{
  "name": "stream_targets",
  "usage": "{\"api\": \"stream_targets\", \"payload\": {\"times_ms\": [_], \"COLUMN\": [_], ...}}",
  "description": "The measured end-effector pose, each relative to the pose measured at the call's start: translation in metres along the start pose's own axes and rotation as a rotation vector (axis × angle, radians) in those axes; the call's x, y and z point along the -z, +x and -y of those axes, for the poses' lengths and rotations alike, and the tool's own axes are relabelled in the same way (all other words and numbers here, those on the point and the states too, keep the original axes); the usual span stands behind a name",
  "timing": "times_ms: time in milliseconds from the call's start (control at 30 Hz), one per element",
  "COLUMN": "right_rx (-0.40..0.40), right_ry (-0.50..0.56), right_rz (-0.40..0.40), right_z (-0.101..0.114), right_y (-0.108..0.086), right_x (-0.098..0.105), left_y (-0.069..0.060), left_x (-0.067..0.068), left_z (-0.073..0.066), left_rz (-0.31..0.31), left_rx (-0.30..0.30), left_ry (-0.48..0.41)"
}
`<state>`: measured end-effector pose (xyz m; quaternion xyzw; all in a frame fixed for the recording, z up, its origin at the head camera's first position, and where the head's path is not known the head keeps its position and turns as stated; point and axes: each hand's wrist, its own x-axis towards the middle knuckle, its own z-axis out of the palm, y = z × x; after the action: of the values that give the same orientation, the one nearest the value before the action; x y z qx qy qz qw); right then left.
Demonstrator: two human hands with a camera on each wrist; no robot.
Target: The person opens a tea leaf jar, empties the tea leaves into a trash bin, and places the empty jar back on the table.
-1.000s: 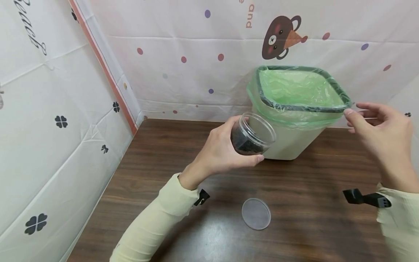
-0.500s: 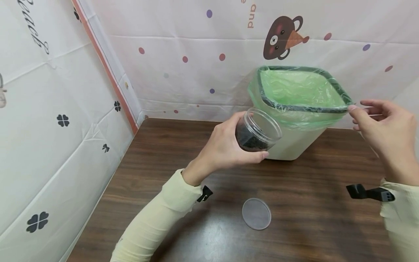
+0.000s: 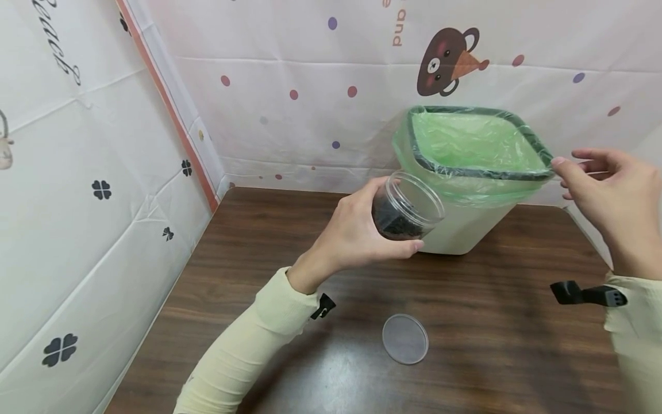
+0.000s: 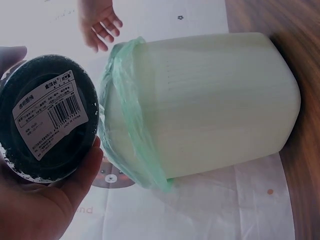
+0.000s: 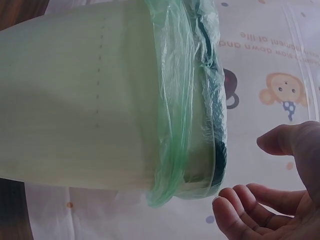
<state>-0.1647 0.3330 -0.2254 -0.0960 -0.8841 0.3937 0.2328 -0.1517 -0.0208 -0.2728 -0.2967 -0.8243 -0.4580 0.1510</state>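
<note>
My left hand (image 3: 357, 230) grips a clear round jar (image 3: 400, 221) with dark contents, its open mouth tilted up to the right in front of the bin. In the left wrist view the jar's labelled base (image 4: 50, 117) faces the camera. The pale bin (image 3: 455, 224) wears a green bag (image 3: 481, 138) folded over its rim. My right hand (image 3: 620, 201) is at the rim's right corner, fingers loosely bent. In the right wrist view a gap shows between the thumb and the bag, and that hand (image 5: 285, 185) holds nothing.
A clear round lid (image 3: 405, 339) lies on the brown wooden table (image 3: 258, 247), in front of the bin. Printed white cloth (image 3: 289, 121) stands behind the table and along its left side.
Over the last second my left hand and the jar have shifted slightly right and up. My right hand has moved a little right and up at the bin's corner.
</note>
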Motion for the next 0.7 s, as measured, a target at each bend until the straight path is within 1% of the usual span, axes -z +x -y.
{"api": "stream_targets", "payload": {"times_ms": [133,300,500,600,700], "right_rx": [-0.006,0.025,0.035,0.030,0.017], "right_ry": [0.007,-0.017,-0.099,-0.145,-0.170], "right_rz": [-0.001,-0.019,-0.022,-0.022,-0.022], "right_z": [0.001,0.005,0.010,0.009,0.008], "right_y": [0.004,0.009,0.013,0.016,0.019], "right_x": [0.000,-0.001,-0.004,-0.005,-0.005], "left_y": [0.001,0.006,0.012,0.015,0.018], "left_x": [0.001,0.003,0.006,0.006,0.006], "left_z": [0.000,0.001,0.000,0.000,0.000], "left_rz": [0.008,0.014,0.015,0.031,0.039], "left_rx": [0.006,0.015,0.042,0.060,0.066], "left_ry": [-0.003,0.010,0.041,0.037,0.034]}}
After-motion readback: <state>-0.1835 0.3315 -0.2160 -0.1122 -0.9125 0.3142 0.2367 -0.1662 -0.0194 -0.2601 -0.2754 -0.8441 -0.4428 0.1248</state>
